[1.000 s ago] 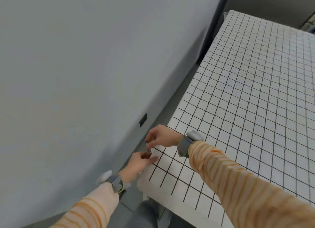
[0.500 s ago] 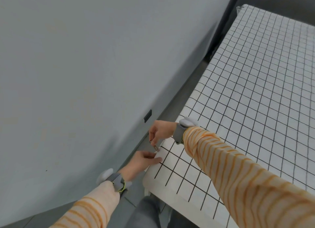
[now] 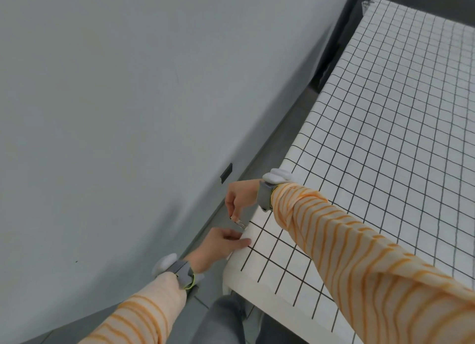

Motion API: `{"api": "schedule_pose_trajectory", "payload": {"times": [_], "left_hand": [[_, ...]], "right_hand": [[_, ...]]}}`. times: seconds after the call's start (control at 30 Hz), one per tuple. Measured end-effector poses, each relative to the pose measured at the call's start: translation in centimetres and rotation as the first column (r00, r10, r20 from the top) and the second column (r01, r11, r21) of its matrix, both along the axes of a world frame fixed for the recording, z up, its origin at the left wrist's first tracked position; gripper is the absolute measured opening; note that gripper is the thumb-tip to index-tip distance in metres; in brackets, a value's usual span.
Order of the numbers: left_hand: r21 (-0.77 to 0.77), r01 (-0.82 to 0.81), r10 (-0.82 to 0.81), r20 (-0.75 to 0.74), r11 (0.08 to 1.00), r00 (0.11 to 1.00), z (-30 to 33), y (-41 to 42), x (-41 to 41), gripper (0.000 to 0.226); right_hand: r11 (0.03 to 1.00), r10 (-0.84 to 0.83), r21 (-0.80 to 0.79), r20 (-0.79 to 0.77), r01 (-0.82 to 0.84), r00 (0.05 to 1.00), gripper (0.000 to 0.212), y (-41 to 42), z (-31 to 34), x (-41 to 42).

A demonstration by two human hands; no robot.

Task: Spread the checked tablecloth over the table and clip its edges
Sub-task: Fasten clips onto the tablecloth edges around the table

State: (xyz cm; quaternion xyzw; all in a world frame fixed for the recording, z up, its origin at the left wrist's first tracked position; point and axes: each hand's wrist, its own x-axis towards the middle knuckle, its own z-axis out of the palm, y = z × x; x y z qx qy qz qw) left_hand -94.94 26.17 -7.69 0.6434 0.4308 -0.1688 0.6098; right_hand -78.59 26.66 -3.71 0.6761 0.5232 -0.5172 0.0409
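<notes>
Nearest, the left hand (image 3: pixel 219 243) lies flat with fingers extended, pressing the checked tablecloth (image 3: pixel 380 143) down at the table's near left edge. Just beyond it, the right hand (image 3: pixel 240 197) pinches a small clear clip (image 3: pixel 239 221) between fingertips, its tip touching the cloth's edge. The cloth stretches flat over the table toward a far-corner clip (image 3: pixel 368 5), beside the grey wall (image 3: pixel 115 99).

The tablecloth (image 3: pixel 372 143) lies on the desk right of the wall (image 3: pixel 115 99), both hands at its left edge.
</notes>
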Motion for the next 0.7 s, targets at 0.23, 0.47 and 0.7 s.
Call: {"api": "schedule_pose_trajectory", "payload": {"times": [0.23, 0.47, 0.7], "left_hand": [[-0.016, -0.009, 0.009, -0.006, 1.000, 1.000, -0.2, 0.0, 0.0, 0.035], [-0.007, -0.031, 0.031, 0.008, 0.999, 0.999, -0.1, -0.1, 0.0, 0.040], [-0.047, -0.014, 0.015, 0.021, 0.999, 1.000, -0.2, 0.2, -0.1, 0.039]], "right_hand": [[0.997, -0.045, 0.059, -0.022, 0.046, 0.999, 0.015, -0.6, 0.4, 0.2], [0.999, 0.043, 0.019, 0.002, -0.043, 0.999, 0.018, -1.0, -0.1, -0.2], [0.999, 0.036, -0.011, -0.004, -0.036, 0.999, 0.022, -1.3, 0.1, 0.0]]}}
